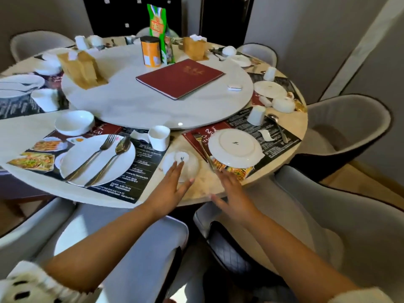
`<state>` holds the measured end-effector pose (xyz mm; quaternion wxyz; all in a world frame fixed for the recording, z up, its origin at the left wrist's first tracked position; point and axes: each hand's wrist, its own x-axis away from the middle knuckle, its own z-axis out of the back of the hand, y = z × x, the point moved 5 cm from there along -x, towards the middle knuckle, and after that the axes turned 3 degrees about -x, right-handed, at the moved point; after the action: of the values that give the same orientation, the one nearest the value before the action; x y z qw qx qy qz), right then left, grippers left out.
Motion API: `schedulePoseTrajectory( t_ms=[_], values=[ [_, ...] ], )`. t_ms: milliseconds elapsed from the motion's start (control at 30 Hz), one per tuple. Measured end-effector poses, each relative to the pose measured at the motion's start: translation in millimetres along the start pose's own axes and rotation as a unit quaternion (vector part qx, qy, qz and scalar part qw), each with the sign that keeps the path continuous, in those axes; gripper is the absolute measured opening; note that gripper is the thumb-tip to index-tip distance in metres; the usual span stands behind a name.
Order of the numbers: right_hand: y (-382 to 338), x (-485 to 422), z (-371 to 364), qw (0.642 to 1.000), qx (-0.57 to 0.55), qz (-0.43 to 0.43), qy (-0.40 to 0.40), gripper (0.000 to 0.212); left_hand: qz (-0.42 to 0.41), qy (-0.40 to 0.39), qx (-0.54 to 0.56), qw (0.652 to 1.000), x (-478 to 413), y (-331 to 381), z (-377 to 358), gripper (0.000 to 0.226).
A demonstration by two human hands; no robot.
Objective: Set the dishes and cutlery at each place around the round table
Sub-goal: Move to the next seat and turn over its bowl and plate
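An upside-down white bowl (185, 164) sits near the table's front edge. My left hand (169, 189) lies open against its near side, fingers spread, touching it without gripping. My right hand (231, 191) hovers open at the front edge, fingertips near an upside-down white plate (236, 147) on the right placemat (282, 141). A fork (202, 147) lies just left of that plate. On the left placemat a white plate (76, 162) carries a fork (96, 153) and a spoon (113, 154), with a white bowl (74, 122) behind it and a cup (158, 136) to its right.
The raised turntable (135, 101) holds a red menu (180, 77), an orange can (150, 51), a green packet (158, 29) and brown paper bags (82, 68). More cups, plates and a spoon (277, 125) lie at the right places. Grey chairs (345, 132) ring the table.
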<state>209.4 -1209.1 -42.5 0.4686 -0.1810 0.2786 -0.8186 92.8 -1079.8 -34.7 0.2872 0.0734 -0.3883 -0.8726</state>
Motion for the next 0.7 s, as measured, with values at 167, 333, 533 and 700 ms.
schedulePoseTrajectory(
  t_ms=[167, 333, 533, 700],
  values=[
    [-4.2, -65.1, -14.0, 0.995, 0.003, 0.076, -0.071, 0.086, 0.07, 0.07, 0.053, 0.994, -35.9, -24.7, 18.3, 0.064],
    [-3.2, -124.8, -26.7, 0.981, 0.001, 0.126, -0.149, 0.106, 0.117, 0.099, 0.091, 0.984, -67.1, -32.4, 22.7, 0.045],
    [3.5, -153.2, -49.5, 0.958, 0.032, 0.155, -0.238, 0.12, 0.181, 0.104, 0.089, 0.974, -73.1, -54.1, 10.2, 0.047],
    [6.4, -166.9, -54.6, 0.954, 0.024, 0.168, -0.247, 0.118, 0.179, 0.096, 0.08, 0.976, -73.3, -60.8, 11.5, 0.068]
  ],
)
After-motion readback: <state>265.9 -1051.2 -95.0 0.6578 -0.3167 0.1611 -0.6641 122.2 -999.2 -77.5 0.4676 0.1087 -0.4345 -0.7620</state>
